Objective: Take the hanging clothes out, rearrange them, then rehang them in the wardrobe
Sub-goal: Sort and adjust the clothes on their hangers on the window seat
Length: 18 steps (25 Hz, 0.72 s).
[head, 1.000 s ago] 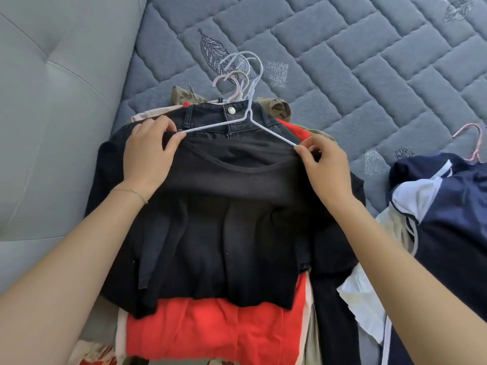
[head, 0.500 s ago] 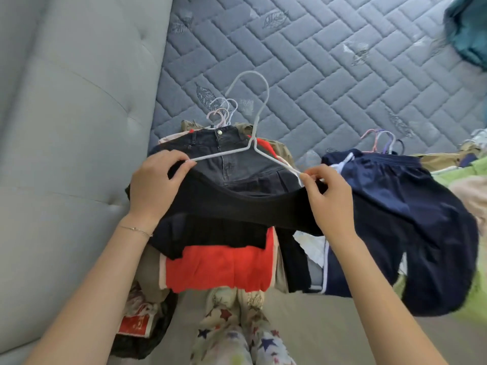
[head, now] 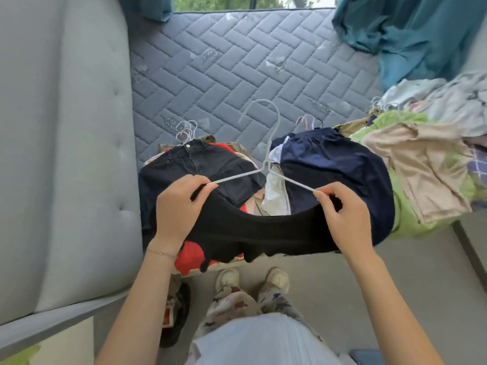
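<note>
A black top [head: 263, 235] hangs on a white wire hanger [head: 266, 143], lifted above the bed. My left hand [head: 179, 209] grips the top's left shoulder and that end of the hanger. My right hand [head: 342, 214] pinches the right shoulder and the other hanger end. Below lies a pile of clothes on hangers, with dark jeans [head: 200, 167] on top and a red garment [head: 192, 255] under them. To its right lies a navy garment [head: 342, 169] on hangers.
The quilted grey mattress [head: 237, 61] stretches behind the piles. A padded grey headboard [head: 66, 154] stands at the left. A heap of green, beige and grey clothes [head: 421, 154] lies at the right, with a teal curtain [head: 411, 30] above. My feet stand on the floor below.
Both hands have lifted the black top on its hanger off the pile and towards me. My view has pulled back, so more of the bed and the right heap shows.
</note>
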{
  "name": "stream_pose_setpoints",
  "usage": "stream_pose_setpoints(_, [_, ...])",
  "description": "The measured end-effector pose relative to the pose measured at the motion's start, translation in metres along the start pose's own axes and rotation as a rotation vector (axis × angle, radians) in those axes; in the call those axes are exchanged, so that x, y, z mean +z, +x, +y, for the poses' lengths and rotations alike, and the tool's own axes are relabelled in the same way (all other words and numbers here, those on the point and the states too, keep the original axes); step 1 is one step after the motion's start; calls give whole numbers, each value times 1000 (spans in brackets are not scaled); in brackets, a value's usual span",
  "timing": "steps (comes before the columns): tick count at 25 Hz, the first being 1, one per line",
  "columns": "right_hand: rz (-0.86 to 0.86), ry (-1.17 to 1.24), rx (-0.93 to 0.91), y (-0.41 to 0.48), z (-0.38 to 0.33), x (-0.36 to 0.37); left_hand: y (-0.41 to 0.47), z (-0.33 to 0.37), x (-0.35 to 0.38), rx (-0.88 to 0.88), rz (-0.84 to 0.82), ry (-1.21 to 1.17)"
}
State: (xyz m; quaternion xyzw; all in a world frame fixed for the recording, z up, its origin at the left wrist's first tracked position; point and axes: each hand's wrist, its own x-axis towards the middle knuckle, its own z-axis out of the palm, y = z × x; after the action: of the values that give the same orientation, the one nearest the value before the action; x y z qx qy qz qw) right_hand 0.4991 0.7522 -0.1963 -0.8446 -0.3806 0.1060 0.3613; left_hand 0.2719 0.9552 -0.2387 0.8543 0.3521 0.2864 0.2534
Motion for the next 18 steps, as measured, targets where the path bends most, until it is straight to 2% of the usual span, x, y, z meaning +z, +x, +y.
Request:
stream_pose_setpoints(7, [122,26,46,-37,48,-103,0,107,37,17,-100,-72])
stream_pose_setpoints(18, [149,72,137,-52,224,-276,-27,309,192,50,-134,-51])
